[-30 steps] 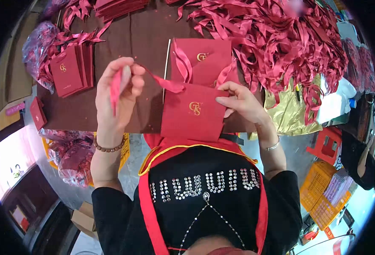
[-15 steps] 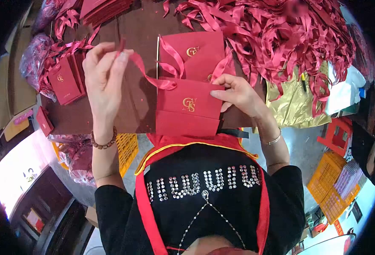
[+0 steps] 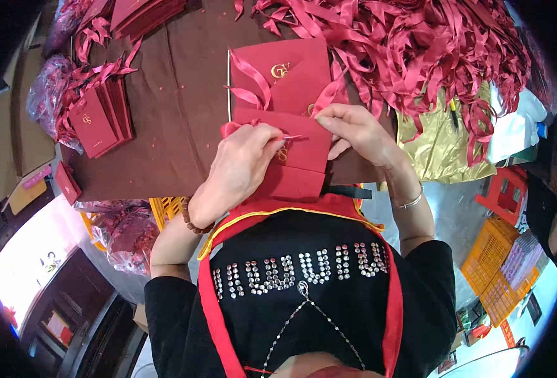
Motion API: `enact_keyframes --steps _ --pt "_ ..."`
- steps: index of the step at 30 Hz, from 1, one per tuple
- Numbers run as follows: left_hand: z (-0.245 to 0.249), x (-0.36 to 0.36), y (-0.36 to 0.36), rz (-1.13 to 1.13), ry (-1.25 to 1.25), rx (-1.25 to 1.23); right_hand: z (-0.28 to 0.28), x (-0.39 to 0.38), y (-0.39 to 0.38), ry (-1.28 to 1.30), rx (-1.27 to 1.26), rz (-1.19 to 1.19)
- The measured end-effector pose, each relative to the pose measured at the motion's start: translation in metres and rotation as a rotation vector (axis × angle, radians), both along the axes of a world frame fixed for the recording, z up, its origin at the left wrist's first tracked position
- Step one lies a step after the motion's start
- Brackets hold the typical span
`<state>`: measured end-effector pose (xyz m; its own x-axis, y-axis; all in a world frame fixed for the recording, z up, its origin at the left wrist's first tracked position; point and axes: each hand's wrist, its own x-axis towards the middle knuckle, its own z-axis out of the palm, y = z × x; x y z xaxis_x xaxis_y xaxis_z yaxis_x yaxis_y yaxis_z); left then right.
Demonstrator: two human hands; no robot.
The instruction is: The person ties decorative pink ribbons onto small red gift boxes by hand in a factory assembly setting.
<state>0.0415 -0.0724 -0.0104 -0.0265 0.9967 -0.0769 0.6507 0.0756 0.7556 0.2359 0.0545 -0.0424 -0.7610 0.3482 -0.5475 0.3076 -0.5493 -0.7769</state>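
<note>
A red paper pouch (image 3: 297, 179) with gold lettering lies flat at the table's near edge, in front of my body. My left hand (image 3: 243, 160) is over its left part, fingers closed on a red ribbon (image 3: 229, 129). A thin dark red tip pokes out past the fingertips, and the hand covers part of the gold letters. At the pouch's upper right corner my right hand (image 3: 357, 132) pinches its edge, with a second ribbon (image 3: 330, 94) beside the fingertips. More red pouches (image 3: 307, 57) with ribbons lie just beyond, beside a thin pale rod (image 3: 229, 85).
A big heap of loose red ribbons (image 3: 411, 57) covers the far right of the brown table (image 3: 171, 126). Gold wrapping (image 3: 442, 145) lies beneath it. Stacked red pouches (image 3: 98, 123) stand at the left. Orange crates (image 3: 493, 264) are on the floor.
My left hand has come down and to the right, from holding the ribbon out in the air to over the pouch. My right hand stays at the pouch's corner.
</note>
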Motion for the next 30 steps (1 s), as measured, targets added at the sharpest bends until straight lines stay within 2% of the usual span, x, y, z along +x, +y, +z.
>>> enact_keyframes --steps 2,5,15,18,20,23,30 --pt "-0.002 0.004 0.000 -0.036 0.154 0.199 0.001 -0.001 0.000 0.016 0.022 0.007" --pt "-0.004 0.010 0.001 -0.060 0.263 0.213 0.002 0.000 0.000 0.004 0.033 0.013" --pt "0.001 0.014 0.004 -0.035 0.181 0.190 0.009 -0.001 -0.003 -0.005 0.133 0.005" --pt "0.002 0.015 0.006 -0.022 0.241 0.209 0.011 -0.002 -0.002 0.007 0.113 0.008" --pt "-0.002 0.015 0.008 -0.027 0.384 0.323 0.013 -0.003 -0.002 0.000 0.129 0.009" --pt "-0.005 0.018 0.010 -0.009 0.467 0.392 0.008 -0.002 -0.001 -0.033 0.146 0.047" --pt "-0.005 0.020 0.013 -0.022 0.481 0.397 0.011 -0.002 -0.002 -0.056 0.177 0.054"
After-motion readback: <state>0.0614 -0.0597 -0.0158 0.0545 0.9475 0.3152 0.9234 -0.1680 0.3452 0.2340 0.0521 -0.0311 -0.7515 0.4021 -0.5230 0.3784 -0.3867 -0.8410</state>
